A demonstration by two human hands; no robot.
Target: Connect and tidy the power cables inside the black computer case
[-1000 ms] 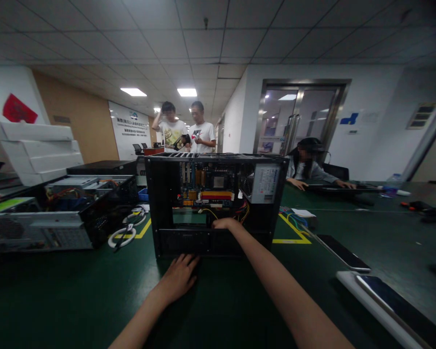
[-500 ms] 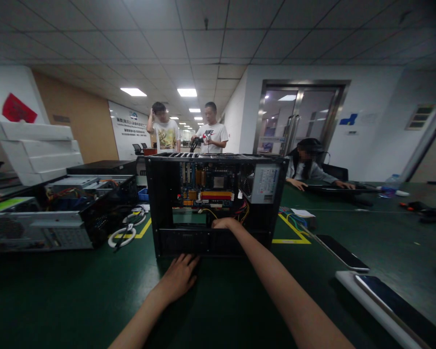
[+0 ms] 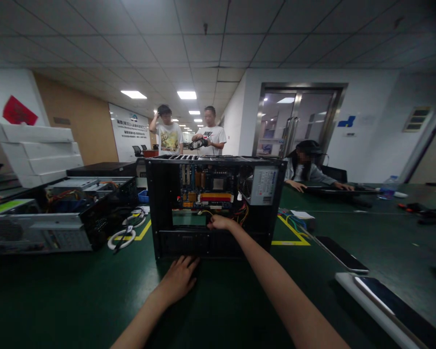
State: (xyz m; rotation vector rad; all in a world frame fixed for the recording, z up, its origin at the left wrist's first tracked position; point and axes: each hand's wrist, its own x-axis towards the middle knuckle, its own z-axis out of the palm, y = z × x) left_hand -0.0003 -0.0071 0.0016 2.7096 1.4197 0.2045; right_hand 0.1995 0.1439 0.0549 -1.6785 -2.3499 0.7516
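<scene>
A black computer case (image 3: 183,242) stands in front of me with its side open. Inside it are a motherboard (image 3: 218,182), a silver-labelled power supply (image 3: 264,186) and bundled cables (image 3: 244,212). My right hand (image 3: 221,222) reaches into the lower middle of the case, just above its bottom panel. Its fingers are curled closed near a thin yellow wire (image 3: 206,212); what they hold is hidden. Lying palm down on the green table (image 3: 105,300), my left hand (image 3: 179,276) has its fingers spread, the tips against the case's lower front edge.
Another opened computer case (image 3: 54,213) lies at the left, with coiled white cables (image 3: 121,238) beside it. To the right are phones (image 3: 341,253), a white slab (image 3: 370,305) and coloured wires (image 3: 294,220). A seated person (image 3: 305,169) works behind; two people stand farther back.
My right hand has risen slightly inside the case, its curled fingers showing more above the bottom panel. My left hand stays in place.
</scene>
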